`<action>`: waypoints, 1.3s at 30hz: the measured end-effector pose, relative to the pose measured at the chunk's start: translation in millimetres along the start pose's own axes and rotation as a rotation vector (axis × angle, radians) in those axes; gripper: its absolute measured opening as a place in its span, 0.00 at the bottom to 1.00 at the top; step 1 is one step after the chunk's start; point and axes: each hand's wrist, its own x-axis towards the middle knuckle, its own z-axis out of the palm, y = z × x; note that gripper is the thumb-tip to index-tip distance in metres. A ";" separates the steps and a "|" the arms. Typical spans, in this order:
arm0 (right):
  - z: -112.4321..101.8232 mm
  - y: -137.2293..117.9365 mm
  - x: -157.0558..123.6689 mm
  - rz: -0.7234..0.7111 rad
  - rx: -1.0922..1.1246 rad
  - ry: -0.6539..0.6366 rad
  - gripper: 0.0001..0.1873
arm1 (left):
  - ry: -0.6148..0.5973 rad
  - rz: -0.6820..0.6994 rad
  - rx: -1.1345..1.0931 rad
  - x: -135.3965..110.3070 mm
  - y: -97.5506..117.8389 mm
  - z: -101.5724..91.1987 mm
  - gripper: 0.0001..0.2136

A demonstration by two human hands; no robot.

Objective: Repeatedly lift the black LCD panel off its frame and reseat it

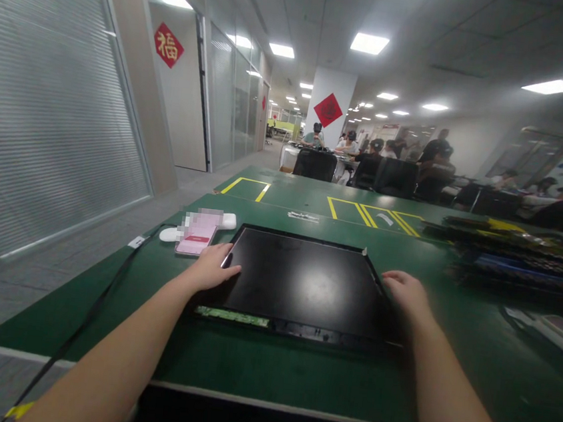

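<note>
A black display panel [299,280] lies flat on the green table in front of me, its bottom edge towards me. A green circuit board strip [233,316] shows along the left part of that edge. My left hand [212,267] is at the panel's left edge, with the thumb over the screen's border and the fingers along the outer side. My right hand [408,295] is just beyond the right edge, its fingers loosely extended. Whether it touches the frame cannot be made out. A small light tab [364,251] sticks up at the panel's far right corner.
A phone [199,232] with a pink screen lies beyond my left hand, beside white objects [229,221]. A black cable [100,306] crosses the table's left side. Stacked dark panels [518,256] stand at right. Yellow tape [361,214] marks the far table. People sit farther back.
</note>
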 end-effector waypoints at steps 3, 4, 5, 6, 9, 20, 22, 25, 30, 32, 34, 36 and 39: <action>3.7 3.1 2.9 0.015 -0.033 -0.064 0.15 | -0.006 -0.009 -0.043 -0.1 0.1 -2.7 0.24; 4.9 3.5 3.5 0.011 -0.042 -0.078 0.15 | -0.003 -0.012 -0.050 0.2 -0.1 -3.3 0.23; 5.9 3.8 4.0 0.006 -0.055 -0.087 0.16 | 0.004 -0.013 -0.051 0.4 -0.5 -3.7 0.23; 6.9 4.0 4.3 -0.002 -0.069 -0.096 0.16 | 0.014 -0.014 -0.049 0.8 -1.1 -4.1 0.23; 9.5 4.7 4.4 -0.019 -0.106 -0.132 0.15 | 0.019 -0.037 -0.034 1.5 -4.1 -4.6 0.24; 17.1 7.1 2.3 -0.044 -0.127 -0.144 0.15 | 0.061 -0.089 -0.144 -0.3 -9.0 -3.7 0.21; 19.1 8.8 2.8 -0.043 -0.116 -0.143 0.15 | 0.081 -0.103 -0.160 0.5 -9.6 -2.3 0.20; 21.5 10.4 3.3 -0.040 -0.114 -0.143 0.16 | 0.128 -0.109 -0.230 2.9 -11.7 -1.6 0.19; 22.5 10.0 2.3 -0.039 -0.116 -0.128 0.16 | 0.131 -0.132 -0.624 7.9 -16.3 -3.0 0.20; 22.5 9.7 1.7 -0.043 -0.117 -0.118 0.16 | 0.108 -0.148 -0.821 10.4 -19.7 -1.7 0.20; 22.7 9.6 1.4 -0.045 -0.114 -0.113 0.15 | 0.096 -0.170 -0.948 13.0 -24.2 0.6 0.20; 22.8 9.3 1.3 -0.044 -0.111 -0.113 0.15 | 0.089 -0.191 -1.015 15.1 -28.5 2.8 0.20; 22.8 8.7 0.9 -0.042 -0.111 -0.118 0.16 | 0.091 -0.242 -1.047 16.3 -31.3 3.1 0.20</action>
